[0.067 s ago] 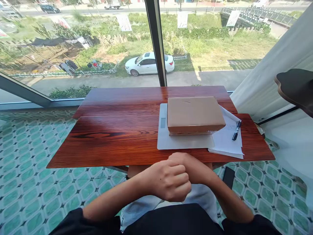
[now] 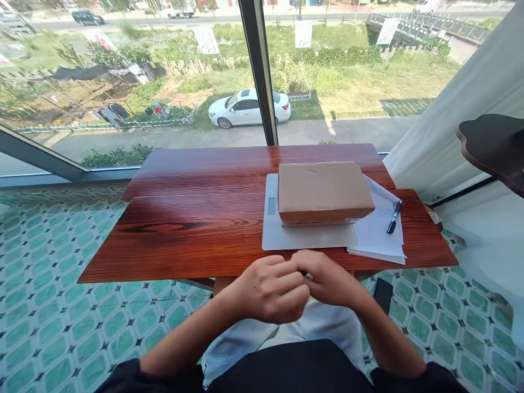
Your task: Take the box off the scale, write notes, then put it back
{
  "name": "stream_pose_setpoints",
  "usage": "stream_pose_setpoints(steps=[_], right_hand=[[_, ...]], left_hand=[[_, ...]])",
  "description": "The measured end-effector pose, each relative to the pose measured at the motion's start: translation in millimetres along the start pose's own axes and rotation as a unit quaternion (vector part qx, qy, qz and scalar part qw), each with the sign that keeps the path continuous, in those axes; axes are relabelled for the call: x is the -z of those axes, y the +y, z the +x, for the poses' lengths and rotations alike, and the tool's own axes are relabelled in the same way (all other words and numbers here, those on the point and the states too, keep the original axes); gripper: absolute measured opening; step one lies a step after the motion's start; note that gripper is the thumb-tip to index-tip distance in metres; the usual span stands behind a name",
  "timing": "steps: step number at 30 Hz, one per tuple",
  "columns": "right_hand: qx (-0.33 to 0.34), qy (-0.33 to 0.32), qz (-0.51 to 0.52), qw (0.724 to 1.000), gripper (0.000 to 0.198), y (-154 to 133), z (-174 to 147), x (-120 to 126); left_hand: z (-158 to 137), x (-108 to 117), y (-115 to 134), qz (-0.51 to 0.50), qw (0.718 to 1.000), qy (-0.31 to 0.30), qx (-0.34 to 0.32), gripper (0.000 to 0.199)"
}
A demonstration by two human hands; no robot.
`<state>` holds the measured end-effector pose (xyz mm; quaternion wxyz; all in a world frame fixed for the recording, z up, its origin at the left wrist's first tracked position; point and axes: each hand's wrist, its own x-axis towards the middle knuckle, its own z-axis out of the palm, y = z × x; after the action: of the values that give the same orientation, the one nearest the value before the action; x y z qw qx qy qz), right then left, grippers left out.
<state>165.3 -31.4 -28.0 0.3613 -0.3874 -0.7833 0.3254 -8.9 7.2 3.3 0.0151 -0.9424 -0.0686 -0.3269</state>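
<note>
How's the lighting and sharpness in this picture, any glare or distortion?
All in the head view: bright daylight washes out the grass outside; pale sheen on the far part of the table; cardboard box top brighter than its near side; wide-angle stretch toward the edges; writing on the papers too small to read.

Bright daylight reaches us through the window (image 2: 257, 71) across the top of the frame, paling the road (image 2: 225, 19) there and glossing the wooden table (image 2: 196, 164) bluish above center; we notice wide-angle stretching toward the corners.
</note>
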Motion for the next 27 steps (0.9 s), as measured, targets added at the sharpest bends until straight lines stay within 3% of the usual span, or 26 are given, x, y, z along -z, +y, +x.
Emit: stream_pose_setpoints(steps=[2,4,7,10,14,17,20,23,27], right_hand=[[-0.004,0.048,0.008,0.999,0.019,4,-2,18],[-0.003,0.183,-0.023,0.983,0.019,8,-7,33],[-0.012,0.375,-0.116,0.920,0.014,19,-13,49],[-0.053,0.461,-0.186,0.866,0.023,36,-15,61],[-0.109,0.491,-0.191,0.843,0.043,62,-17,68],[-0.155,0.476,-0.149,0.853,0.055,75,-16,67],[-0.205,0.442,-0.118,0.865,0.066,80,-13,65],[-0.239,0.421,-0.113,0.868,0.068,78,-10,66],[-0.239,0.424,-0.124,0.865,0.068,79,-9,69]], left_hand=[[-5,4,-8,-0.001,0.996,0.040,0.077,0.016],[-11,3,-14,-0.020,0.981,0.119,0.153,0.015],[-16,-5,-23,-0.030,0.931,0.227,0.284,0.017],[-15,-15,-32,-0.061,0.877,0.253,0.405,0.024],[-11,-30,-46,-0.124,0.853,0.233,0.450,0.046],[-9,-40,-55,-0.150,0.837,0.204,0.485,0.058],[-8,-45,-60,-0.196,0.802,0.161,0.540,0.067],[-4,-47,-60,-0.243,0.773,0.119,0.574,0.072],[1,-46,-59,-0.236,0.770,0.085,0.586,0.069]])
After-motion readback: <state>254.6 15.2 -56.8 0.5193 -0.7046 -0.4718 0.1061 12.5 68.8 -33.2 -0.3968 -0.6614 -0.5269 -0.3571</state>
